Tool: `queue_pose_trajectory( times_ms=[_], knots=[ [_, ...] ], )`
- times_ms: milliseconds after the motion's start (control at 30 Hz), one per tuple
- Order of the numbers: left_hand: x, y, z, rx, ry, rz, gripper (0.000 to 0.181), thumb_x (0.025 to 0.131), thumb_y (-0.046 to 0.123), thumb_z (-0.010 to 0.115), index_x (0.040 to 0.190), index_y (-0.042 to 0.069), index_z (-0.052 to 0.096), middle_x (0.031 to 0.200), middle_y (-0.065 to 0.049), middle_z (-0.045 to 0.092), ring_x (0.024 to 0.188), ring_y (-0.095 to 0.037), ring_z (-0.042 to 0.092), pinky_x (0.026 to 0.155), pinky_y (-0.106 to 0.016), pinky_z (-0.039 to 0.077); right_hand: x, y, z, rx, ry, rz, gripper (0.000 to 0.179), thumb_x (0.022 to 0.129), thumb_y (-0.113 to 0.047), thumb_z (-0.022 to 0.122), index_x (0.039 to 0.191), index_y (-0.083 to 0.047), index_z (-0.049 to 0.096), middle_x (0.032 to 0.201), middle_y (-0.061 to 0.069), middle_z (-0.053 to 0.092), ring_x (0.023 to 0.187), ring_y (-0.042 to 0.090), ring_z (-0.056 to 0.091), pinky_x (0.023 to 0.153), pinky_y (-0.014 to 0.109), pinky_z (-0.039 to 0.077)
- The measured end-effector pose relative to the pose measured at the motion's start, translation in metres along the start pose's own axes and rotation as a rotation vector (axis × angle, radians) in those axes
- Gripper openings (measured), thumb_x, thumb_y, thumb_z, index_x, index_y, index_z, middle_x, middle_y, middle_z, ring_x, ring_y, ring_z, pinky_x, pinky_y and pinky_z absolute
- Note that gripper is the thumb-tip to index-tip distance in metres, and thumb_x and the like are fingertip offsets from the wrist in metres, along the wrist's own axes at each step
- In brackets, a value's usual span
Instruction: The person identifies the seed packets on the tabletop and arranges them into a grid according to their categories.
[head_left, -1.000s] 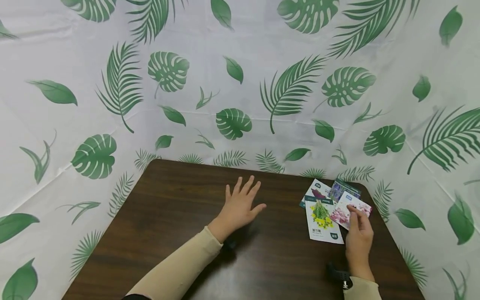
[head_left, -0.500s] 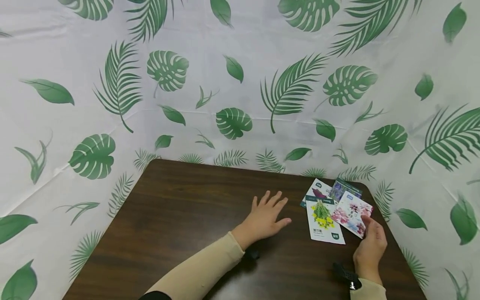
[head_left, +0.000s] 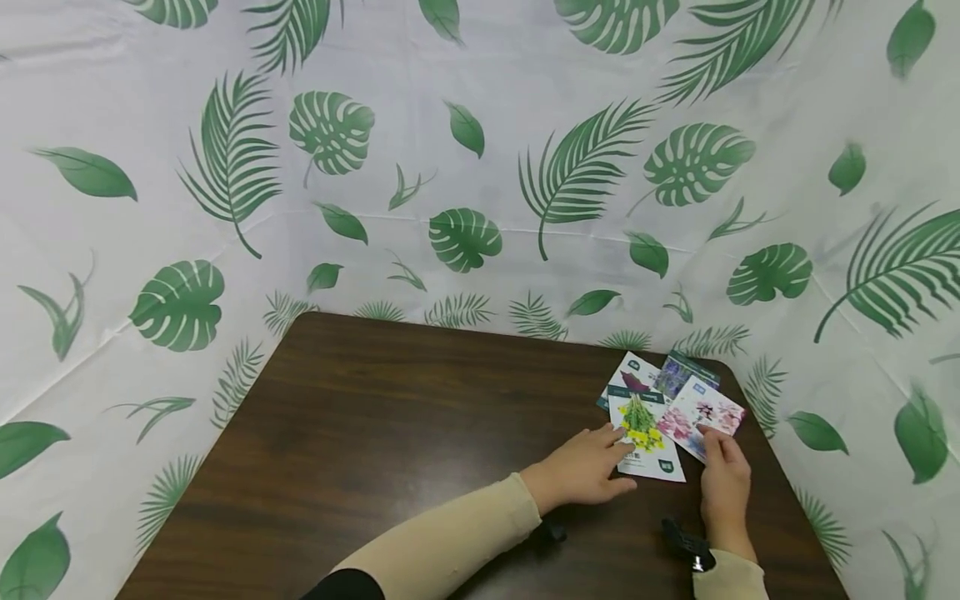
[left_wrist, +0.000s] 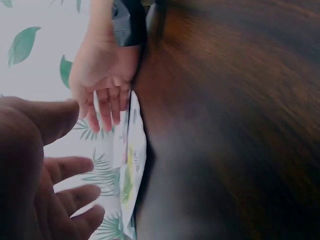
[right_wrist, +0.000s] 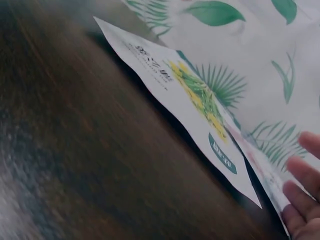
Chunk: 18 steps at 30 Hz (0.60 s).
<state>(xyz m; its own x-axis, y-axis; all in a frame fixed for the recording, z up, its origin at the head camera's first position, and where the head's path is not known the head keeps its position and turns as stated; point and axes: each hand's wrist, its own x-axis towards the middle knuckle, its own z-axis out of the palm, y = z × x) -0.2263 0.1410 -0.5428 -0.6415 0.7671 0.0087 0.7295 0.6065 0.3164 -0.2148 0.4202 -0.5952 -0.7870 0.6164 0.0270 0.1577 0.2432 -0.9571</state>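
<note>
Several flat paper packets with flower pictures, like seed packets, overlap at the table's far right in the head view. My left hand [head_left: 581, 468] reaches over the yellow-flower packet [head_left: 654, 460], fingers spread, the fingertips over its left part; whether they touch it I cannot tell. My right hand [head_left: 726, 487] is at the lower edge of the pink-flower packet [head_left: 705, 408], its fingertips on or just over it. In the left wrist view the right hand's fingers [left_wrist: 102, 107] hang loosely extended. Behind lie a purple-flower packet [head_left: 678, 375] and one with a dark red picture [head_left: 636, 379].
The dark wooden table [head_left: 390, 400] has rounded far corners. A white cloth with green leaves [head_left: 480, 183] hangs behind and at both sides, close to the packets. Each wrist carries a black camera mount, as on the right wrist [head_left: 686, 543].
My left hand has moved right and towards me, from the bare tabletop to the yellow-flower packet. The right hand shifted right, then back left along the pink-flower packet. The packets have barely moved.
</note>
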Motion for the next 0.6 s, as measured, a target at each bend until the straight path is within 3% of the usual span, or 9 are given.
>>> queue_pose_trajectory(
  times_ms=[167,267,367,467,600],
  knots=[
    [0.001,-0.003,0.009,-0.003,-0.095,0.033,0.068,0.111,0.063,0.047,0.171,0.033,0.037,0.181,0.011,0.029,0.169,-0.01,0.024,0.135,-0.047,0.031,-0.002,0.0,0.002,-0.236,-0.153,-0.036,0.051,0.115,-0.045,0.05,0.144,-0.007,0.068,0.155,0.015,0.06,0.145,0.03,0.051,0.121,0.044,0.037],
    [0.002,-0.005,0.012,-0.006,-0.139,0.032,0.067,0.111,0.065,0.045,0.171,0.036,0.036,0.179,0.016,0.03,0.168,-0.008,0.024,0.136,-0.05,0.028,-0.002,0.001,0.001,-0.324,-0.24,-0.071,0.051,0.115,-0.045,0.05,0.145,-0.007,0.067,0.156,0.019,0.056,0.148,0.036,0.048,0.125,0.057,0.035],
    [0.002,-0.007,0.015,0.012,-0.155,0.029,0.066,0.111,0.065,0.045,0.169,0.037,0.04,0.178,0.016,0.033,0.168,-0.009,0.027,0.137,-0.049,0.027,0.0,0.003,0.001,-0.375,-0.275,-0.121,0.048,0.115,-0.043,0.052,0.144,-0.008,0.068,0.156,0.019,0.056,0.15,0.039,0.047,0.125,0.064,0.034],
    [0.002,-0.009,0.016,0.045,-0.122,0.027,0.064,0.11,0.064,0.048,0.166,0.033,0.048,0.176,0.01,0.039,0.166,-0.011,0.033,0.136,-0.043,0.03,0.002,0.004,0.002,-0.39,-0.276,-0.196,0.044,0.115,-0.038,0.054,0.142,-0.008,0.07,0.154,0.018,0.058,0.153,0.037,0.046,0.126,0.059,0.036],
    [0.002,-0.01,0.014,0.061,-0.07,0.012,0.062,0.11,0.06,0.054,0.163,0.029,0.052,0.168,0.001,0.049,0.156,-0.013,0.048,0.129,-0.032,0.039,0.003,0.006,0.001,-0.362,-0.283,-0.326,0.035,0.114,-0.029,0.059,0.138,-0.007,0.072,0.149,0.019,0.061,0.156,0.042,0.042,0.131,0.034,0.031]
  ],
)
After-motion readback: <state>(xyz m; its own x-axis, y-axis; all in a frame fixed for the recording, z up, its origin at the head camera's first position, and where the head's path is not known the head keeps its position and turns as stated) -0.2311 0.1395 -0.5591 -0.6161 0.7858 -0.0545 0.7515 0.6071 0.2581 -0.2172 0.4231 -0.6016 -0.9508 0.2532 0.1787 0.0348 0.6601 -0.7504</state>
